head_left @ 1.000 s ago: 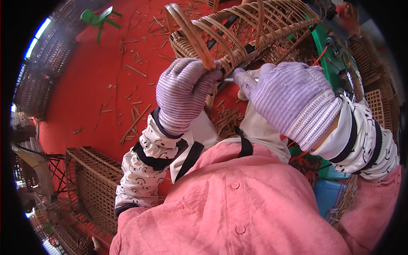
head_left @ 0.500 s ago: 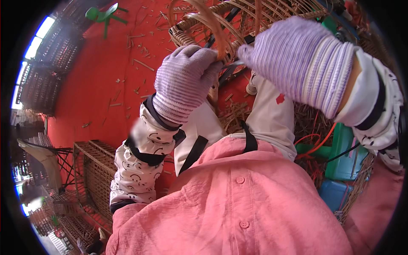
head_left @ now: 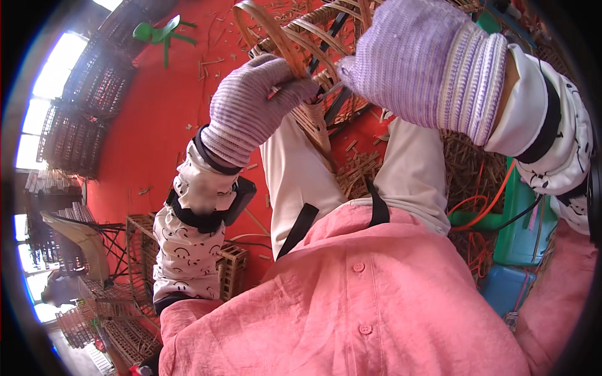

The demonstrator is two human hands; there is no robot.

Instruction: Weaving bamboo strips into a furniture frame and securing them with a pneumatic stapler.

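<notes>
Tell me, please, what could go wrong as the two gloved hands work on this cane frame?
The left hand grips a bent cane strip of the woven frame; under tension it may snap or spring back. The right hand hides the joint, so a slip could go unseen. Loose cane scraps by the knees might snag.

Red floor (head_left: 157, 125) left lies open; wicker frame (head_left: 301, 37) blocks ahead.

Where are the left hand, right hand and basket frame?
left hand (head_left: 251, 106), head view, back of the purple glove.
right hand (head_left: 426, 59), head view, back of the purple glove.
basket frame (head_left: 266, 31), head view, curved cane rib above the left hand.
</notes>
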